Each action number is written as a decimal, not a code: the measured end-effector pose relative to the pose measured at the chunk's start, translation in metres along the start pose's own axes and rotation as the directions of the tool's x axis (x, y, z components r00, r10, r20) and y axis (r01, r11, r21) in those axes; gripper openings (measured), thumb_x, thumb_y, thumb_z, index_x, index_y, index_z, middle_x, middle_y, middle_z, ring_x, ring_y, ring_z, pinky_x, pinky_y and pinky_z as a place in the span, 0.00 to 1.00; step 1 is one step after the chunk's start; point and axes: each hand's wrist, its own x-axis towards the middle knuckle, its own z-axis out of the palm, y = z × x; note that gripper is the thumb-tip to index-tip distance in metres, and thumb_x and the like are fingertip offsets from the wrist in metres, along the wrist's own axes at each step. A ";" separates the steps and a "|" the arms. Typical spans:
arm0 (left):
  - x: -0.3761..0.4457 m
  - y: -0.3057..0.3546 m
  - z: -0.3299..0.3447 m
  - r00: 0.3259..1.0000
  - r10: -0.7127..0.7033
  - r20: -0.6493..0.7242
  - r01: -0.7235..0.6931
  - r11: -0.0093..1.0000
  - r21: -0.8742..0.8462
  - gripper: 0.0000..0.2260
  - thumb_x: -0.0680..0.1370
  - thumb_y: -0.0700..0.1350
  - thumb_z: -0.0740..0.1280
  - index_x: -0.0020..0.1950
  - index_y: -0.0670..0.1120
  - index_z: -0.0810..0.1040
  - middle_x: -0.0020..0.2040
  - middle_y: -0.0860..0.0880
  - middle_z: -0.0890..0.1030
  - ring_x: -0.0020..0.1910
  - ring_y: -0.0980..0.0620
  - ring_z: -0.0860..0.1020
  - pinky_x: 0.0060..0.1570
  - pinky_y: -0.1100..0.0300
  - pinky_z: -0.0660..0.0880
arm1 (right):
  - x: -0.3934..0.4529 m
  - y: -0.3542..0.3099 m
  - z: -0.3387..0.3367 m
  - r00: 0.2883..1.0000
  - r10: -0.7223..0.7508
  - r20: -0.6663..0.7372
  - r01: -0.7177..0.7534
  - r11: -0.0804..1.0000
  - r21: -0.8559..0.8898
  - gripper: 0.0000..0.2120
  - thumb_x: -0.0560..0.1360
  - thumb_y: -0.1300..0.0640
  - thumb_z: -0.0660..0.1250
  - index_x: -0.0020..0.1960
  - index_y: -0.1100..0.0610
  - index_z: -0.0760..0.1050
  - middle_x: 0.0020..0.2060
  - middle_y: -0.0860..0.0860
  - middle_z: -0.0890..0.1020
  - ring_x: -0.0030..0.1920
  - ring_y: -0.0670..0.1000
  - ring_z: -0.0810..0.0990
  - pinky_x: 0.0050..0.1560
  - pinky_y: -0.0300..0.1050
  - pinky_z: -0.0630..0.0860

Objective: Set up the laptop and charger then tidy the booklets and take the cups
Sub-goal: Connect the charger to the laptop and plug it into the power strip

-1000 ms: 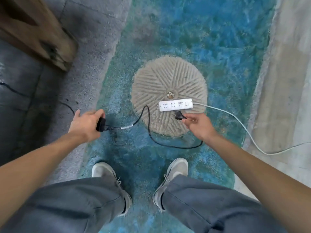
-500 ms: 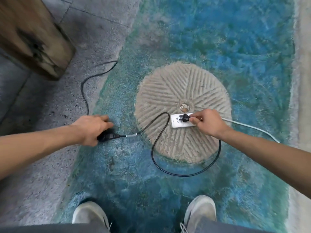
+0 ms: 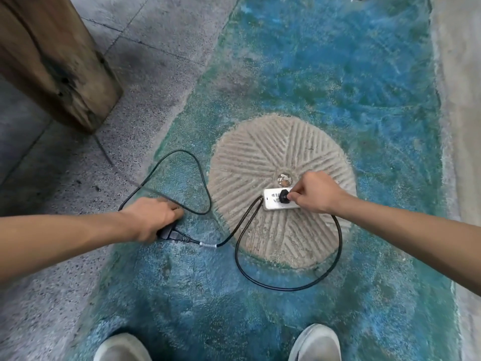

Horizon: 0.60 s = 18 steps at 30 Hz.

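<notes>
Two hands closed, right (image 3: 316, 192) pinching plug (image 3: 283, 198), left (image 3: 153, 217) holding connector (image 3: 169, 233)

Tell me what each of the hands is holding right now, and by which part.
The right hand pinches the black plug by its back, at the white power strip. The left hand grips the charger cable's black connector by its body.

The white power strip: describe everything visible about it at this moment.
The white power strip is a flat, plastic-looking bar with rounded corners, lying on the grooved round stone just below its centre hole. A black plug sits in it, pinched by the right hand, which hides the strip's right end. Faint socket markings show at its left.
</notes>
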 end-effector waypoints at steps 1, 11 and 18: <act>0.000 0.001 0.002 1.000 0.003 -0.019 -0.003 1.000 0.009 0.17 0.81 0.50 0.65 0.69 0.53 0.69 0.58 0.54 0.78 0.56 0.53 0.77 0.56 0.58 0.78 | 0.002 -0.003 -0.001 1.000 0.007 0.008 -0.007 1.000 -0.019 0.11 0.78 0.54 0.70 0.45 0.60 0.88 0.30 0.53 0.85 0.24 0.45 0.72 0.25 0.36 0.67; -0.005 -0.005 0.003 0.998 0.049 -0.044 -0.049 0.999 0.000 0.21 0.77 0.48 0.69 0.69 0.54 0.69 0.58 0.56 0.77 0.55 0.54 0.77 0.53 0.61 0.77 | 0.009 -0.024 0.001 1.000 0.025 0.008 -0.024 0.996 -0.088 0.12 0.76 0.53 0.72 0.41 0.61 0.87 0.35 0.57 0.86 0.35 0.54 0.81 0.35 0.44 0.75; -0.002 -0.003 0.008 0.982 0.127 -0.142 -0.129 0.992 -0.010 0.24 0.77 0.48 0.71 0.69 0.53 0.66 0.60 0.56 0.73 0.59 0.55 0.73 0.58 0.64 0.73 | 0.007 -0.031 0.026 0.997 0.027 -0.068 -0.032 0.996 -0.078 0.10 0.79 0.58 0.68 0.44 0.63 0.83 0.36 0.58 0.82 0.38 0.57 0.79 0.38 0.43 0.71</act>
